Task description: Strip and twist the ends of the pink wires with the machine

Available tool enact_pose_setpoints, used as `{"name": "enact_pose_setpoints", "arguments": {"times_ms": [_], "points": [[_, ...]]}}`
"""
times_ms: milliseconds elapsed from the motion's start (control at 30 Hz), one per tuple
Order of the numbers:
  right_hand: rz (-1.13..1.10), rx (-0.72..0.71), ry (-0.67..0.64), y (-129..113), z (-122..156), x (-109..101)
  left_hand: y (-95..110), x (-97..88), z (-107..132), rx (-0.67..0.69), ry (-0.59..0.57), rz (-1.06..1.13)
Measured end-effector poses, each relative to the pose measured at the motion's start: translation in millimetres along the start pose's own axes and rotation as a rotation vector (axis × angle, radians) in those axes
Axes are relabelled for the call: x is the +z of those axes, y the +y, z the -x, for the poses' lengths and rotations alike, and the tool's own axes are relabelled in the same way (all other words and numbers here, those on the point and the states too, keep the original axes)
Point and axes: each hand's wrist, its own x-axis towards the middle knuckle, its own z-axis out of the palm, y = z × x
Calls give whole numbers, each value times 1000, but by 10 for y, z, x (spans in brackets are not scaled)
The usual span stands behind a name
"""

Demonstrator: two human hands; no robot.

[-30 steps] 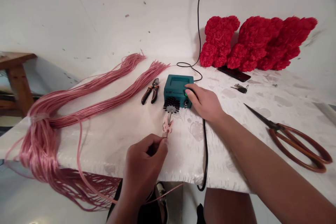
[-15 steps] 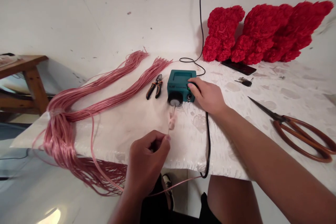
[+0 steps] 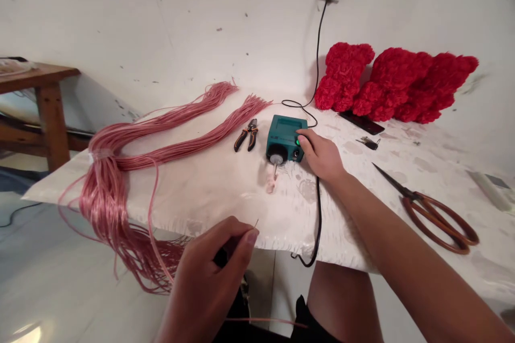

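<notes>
A small teal machine [image 3: 284, 134] with a round spindle at its front stands on the white table [image 3: 225, 193]. My right hand [image 3: 322, 155] rests on its right side, fingers over a green lit button. A pink coiled piece [image 3: 271, 184] sits at the tip of the spindle shaft. My left hand [image 3: 213, 273] is in front of the table edge, pinching a thin pink strand [image 3: 252, 226] whose end pokes up between finger and thumb. The strand trails down past my legs.
A big bundle of pink strands [image 3: 120, 166] lies across the table's left and hangs over the edge. Pliers [image 3: 247, 135], large scissors [image 3: 430, 209], keys [image 3: 368, 142], a phone [image 3: 361, 122] and a red flower bear [image 3: 394, 83] lie around. A black cable [image 3: 317, 209] drops off the front.
My left hand has pulled back from the spindle toward me with the strand. The pink coil stays on the shaft. The camera has tilted and shifted.
</notes>
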Motion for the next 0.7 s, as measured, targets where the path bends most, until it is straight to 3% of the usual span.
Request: {"name": "enact_pose_setpoints", "arguments": {"times_ms": [167, 267, 333, 500, 600, 700], "points": [[42, -17, -2, -63, 74, -160, -42, -25, 64, -5, -31, 21], [156, 11, 50, 28, 313, -522, -82, -18, 91, 2, -28, 53], [289, 110, 58, 211, 582, -863, -107, -2, 102, 7, -32, 82], [529, 463, -165, 822, 1357, -1619, -139, 58, 120, 31, -47, 122], [531, 470, -280, 939, 1640, -1778, -139, 79, 144, 55, -70, 134], [538, 492, -360, 864, 1713, -1777, -140, 65, 190, 34, -54, 115]]}}
